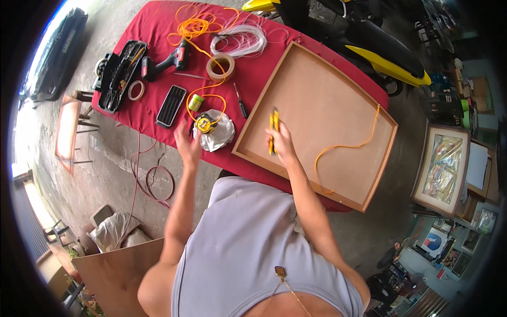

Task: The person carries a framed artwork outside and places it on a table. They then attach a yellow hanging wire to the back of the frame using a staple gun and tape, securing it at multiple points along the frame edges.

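My right hand grips 1 yellow cutter over the wooden frame; my left hand, fingers spread, hovers just beside the tape measure.

A table draped in a red cloth is carrying everything here. On its right half a large wooden picture frame, back panel up, is lying flat, with an orange cord trailing across the panel. Left of the frame a crumpled white bag is sitting under a yellow tape measure, beside a small green-capped jar and a black rectangular case. Farther off, a roll of tape, a screwdriver, a red-and-black drill and a coil of clear line are resting (the orange cord is tangling among them). At the far left edge an open black toolbox is lying next to a smaller tape roll.
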The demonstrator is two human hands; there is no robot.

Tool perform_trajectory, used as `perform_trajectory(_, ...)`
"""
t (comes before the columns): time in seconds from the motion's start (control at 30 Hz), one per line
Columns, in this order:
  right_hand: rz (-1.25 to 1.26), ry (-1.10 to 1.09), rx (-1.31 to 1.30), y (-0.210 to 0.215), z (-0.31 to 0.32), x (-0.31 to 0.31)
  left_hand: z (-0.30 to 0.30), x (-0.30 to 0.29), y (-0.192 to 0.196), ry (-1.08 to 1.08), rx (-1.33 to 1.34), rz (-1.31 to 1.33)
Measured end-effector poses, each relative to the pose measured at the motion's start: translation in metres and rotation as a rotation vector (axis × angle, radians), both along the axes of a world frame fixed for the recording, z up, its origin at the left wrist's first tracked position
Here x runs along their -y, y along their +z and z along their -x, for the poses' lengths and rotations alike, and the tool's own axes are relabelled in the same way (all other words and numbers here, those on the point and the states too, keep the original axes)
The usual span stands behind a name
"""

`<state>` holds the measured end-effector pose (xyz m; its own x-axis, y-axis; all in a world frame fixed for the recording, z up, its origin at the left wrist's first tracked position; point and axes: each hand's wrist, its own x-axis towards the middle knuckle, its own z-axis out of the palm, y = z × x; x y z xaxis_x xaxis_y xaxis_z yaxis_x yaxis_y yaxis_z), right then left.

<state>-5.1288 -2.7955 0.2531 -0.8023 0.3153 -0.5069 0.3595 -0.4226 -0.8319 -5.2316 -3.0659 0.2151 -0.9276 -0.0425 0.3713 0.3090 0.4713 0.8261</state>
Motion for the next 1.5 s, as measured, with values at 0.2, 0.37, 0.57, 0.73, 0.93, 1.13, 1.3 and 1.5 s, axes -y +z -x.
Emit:
perform_trajectory(0.2,-0.742,0.423,0.102,-0.055,0.136,0.051,-0.15,0.042,-0.013,0.164,0.537,0.109)
perform_trajectory(0.37,-1.033,0.271,-0.162,-0.063,0.137,0.072,-0.115,0.078,-0.011,0.181,0.458,0.082)
perform_trajectory(0.57,-1.153,0.041,-0.15,-0.063,-0.018,-0.003,-0.093,0.041,-0.005,-0.029,0.482,-0.003)
perform_trajectory(0.73,-1.317,0.011,0.553,-0.038,-0.186,-0.091,-0.089,-0.051,-0.006,-0.424,0.351,0.109)
perform_trajectory(0.93,-1.01,0.373,0.494,-0.057,-0.284,-0.125,-0.137,-0.206,0.0,-0.74,0.363,0.223)
perform_trajectory(1.13,-1.051,0.435,0.206,-0.068,-0.315,-0.147,-0.258,-0.295,-0.012,-0.815,0.491,0.169)
perform_trajectory(1.3,-1.212,0.641,0.199,-0.065,-0.331,-0.171,-0.321,-0.324,-0.011,-0.808,0.483,0.255)
perform_trajectory(1.5,-0.934,0.436,0.116,-0.07,-0.334,-0.192,-0.335,-0.334,0.0,-0.809,0.799,0.068)
